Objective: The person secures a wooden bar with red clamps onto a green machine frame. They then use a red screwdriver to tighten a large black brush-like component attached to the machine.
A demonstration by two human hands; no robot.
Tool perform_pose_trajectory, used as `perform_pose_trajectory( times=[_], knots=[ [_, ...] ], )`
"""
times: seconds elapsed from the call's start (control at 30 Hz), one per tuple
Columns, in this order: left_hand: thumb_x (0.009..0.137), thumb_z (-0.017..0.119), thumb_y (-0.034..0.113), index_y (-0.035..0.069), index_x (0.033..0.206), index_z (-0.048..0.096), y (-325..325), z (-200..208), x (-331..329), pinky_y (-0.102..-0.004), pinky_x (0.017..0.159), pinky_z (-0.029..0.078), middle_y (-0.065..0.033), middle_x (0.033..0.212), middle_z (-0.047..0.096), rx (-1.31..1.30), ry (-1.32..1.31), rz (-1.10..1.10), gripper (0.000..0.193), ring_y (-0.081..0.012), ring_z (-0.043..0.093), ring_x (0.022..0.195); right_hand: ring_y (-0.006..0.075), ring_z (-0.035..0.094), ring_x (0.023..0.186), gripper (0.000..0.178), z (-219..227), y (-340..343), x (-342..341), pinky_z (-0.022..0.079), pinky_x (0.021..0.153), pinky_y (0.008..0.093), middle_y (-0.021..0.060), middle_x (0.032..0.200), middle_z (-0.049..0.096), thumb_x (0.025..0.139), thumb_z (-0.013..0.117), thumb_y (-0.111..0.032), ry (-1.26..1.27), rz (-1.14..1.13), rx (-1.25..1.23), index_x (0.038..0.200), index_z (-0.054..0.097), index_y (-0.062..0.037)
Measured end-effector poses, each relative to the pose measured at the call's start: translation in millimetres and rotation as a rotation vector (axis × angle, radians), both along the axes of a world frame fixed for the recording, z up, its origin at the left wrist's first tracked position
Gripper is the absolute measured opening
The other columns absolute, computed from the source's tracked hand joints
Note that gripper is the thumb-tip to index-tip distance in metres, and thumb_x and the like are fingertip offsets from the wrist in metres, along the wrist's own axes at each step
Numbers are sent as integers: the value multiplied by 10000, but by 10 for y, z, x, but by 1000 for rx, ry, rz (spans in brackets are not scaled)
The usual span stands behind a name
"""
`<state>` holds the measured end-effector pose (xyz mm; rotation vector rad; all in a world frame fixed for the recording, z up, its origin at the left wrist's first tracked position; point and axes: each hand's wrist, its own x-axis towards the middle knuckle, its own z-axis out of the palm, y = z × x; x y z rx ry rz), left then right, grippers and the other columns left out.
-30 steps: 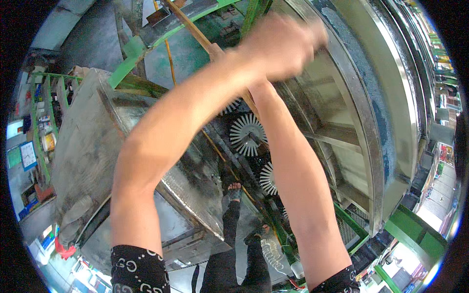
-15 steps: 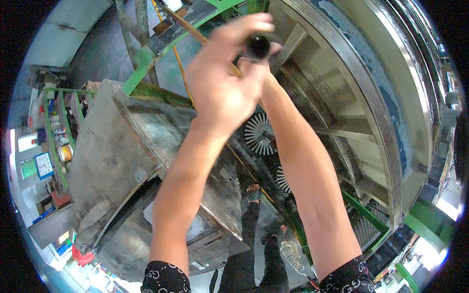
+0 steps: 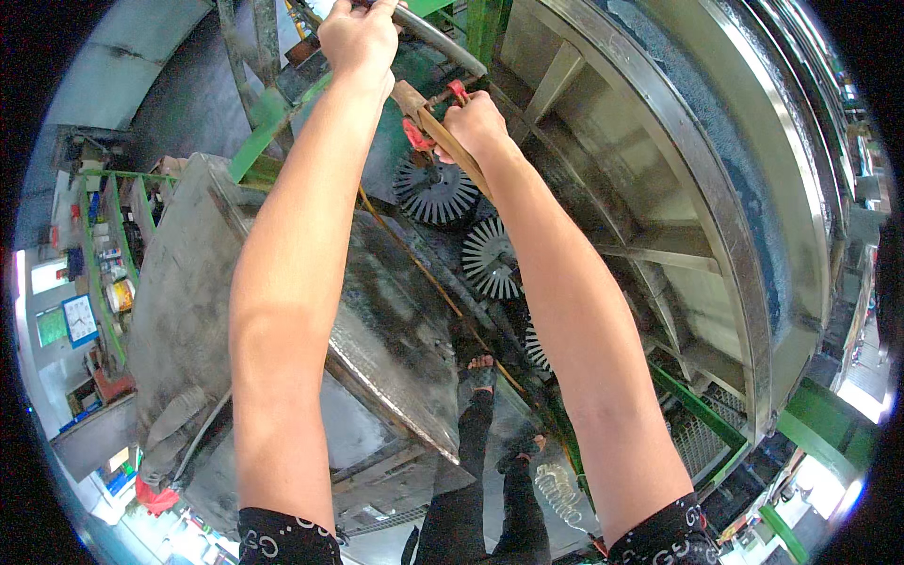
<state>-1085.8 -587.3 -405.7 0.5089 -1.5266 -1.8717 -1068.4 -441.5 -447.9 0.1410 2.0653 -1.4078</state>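
My left hand (image 3: 360, 40) is stretched far forward at the top. Its fingers are closed around a grey metal bar (image 3: 438, 42) that slants down to the right. My right hand (image 3: 477, 124) is lower and to its right, curled round a fitting with red parts (image 3: 458, 90). Its fingers mostly hide the grip, and I cannot tell its exact kind. More red (image 3: 414, 136) shows just left of this hand. A brown, worn bar (image 3: 438, 130) runs diagonally beside the right hand and passes behind the forearm.
Slotted metal discs (image 3: 492, 259) line up below my hands. A large grey metal housing (image 3: 193, 282) stands at left; a ribbed metal frame (image 3: 659, 250) curves along the right. A yellowish hose (image 3: 405, 247) runs down between them. My feet (image 3: 480, 372) are below, near a coiled clear hose (image 3: 560, 494).
My hands were close together by the dark round end of a bar. The left has moved forward and left along with it; the right has come away to the red-parted fitting.
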Motion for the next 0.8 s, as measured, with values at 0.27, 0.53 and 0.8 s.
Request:
perform_pose_trajectory(
  times=[0.27,0.53,0.8],
  knots=[
    [902,646,46,-69,1199,560,-231,40,-194,-401,740,585,-145,1008,658,-9,-408,107,330,-269,672,920,300,718,612,382,-16,-75,50,606,498,386,250,930,687,901,553,-89,10,31,-19,1235,449,67],
    [804,734,206,3,1077,648,558,457,-177,-437,781,543,-216,940,713,-849,-89,50,351,-364,696,865,284,707,563,392,-438,-55,-175,581,472,368,215,760,694,895,552,-92,42,116,-29,1232,436,72],
    [833,656,139,110,1057,664,1219,285,375,-441,768,556,-103,988,696,-1400,129,-272,226,-318,680,902,327,694,762,333,-223,-2,-75,566,641,420,231,920,678,939,521,-151,113,72,41,1209,482,41]
  ],
)
